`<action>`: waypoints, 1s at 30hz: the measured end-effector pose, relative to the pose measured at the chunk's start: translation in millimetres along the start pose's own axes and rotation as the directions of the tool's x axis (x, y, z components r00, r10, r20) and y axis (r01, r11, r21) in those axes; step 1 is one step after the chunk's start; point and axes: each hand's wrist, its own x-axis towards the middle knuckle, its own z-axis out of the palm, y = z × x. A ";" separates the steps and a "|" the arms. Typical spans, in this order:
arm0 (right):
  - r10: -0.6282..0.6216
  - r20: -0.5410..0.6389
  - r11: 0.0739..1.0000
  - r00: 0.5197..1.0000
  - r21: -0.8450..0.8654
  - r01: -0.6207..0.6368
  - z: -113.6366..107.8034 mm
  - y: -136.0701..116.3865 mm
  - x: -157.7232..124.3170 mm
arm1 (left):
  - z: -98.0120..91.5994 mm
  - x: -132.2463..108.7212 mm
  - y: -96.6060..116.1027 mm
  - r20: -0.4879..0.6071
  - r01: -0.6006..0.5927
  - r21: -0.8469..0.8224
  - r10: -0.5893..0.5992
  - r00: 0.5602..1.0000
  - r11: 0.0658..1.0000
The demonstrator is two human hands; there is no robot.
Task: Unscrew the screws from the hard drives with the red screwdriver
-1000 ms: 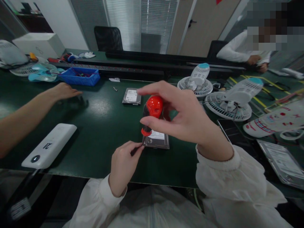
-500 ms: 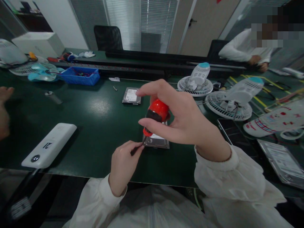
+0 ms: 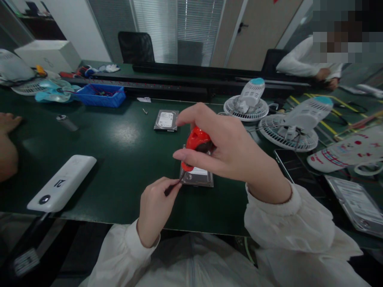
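Note:
My right hand (image 3: 224,147) curls around the handle of a red-and-black screwdriver (image 3: 196,137), its index finger and thumb reaching past the handle. The shaft slants down to the near left corner of a silver hard drive (image 3: 197,180) lying on the table, partly hidden under my hand. At that corner, thumb and forefinger of my left hand (image 3: 158,203) are pinched together by the screwdriver's tip. Whatever sits between them is too small to make out. A second hard drive (image 3: 166,120) lies farther back, with a small screw-like piece (image 3: 145,111) to its left.
A white power bank (image 3: 62,183) and a grey cylinder (image 3: 67,122) are on the left, near another person's arm (image 3: 7,147). Behind stands a blue bin (image 3: 101,95). Fan parts (image 3: 289,129), a phone (image 3: 295,169), a mug (image 3: 347,153) and another drive (image 3: 356,205) occupy the right.
The screwdriver handle has turned in my right hand, its black patch now facing right. My left hand stays put. The other person's hand at left has shifted slightly rightward.

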 end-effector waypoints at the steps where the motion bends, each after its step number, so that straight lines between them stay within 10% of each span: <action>1: -0.002 0.008 1.000 1.000 0.009 0.002 -0.8 0.0 -0.3 | 0.0 0.0 0.1 -0.001 -0.002 -0.004 0.002 1.000 1.000; 30: 0.014 0.101 0.992 0.995 0.124 -0.027 -7.3 0.4 -2.2 | -1.0 -0.5 0.7 0.004 -0.010 -0.016 0.010 1.000 1.000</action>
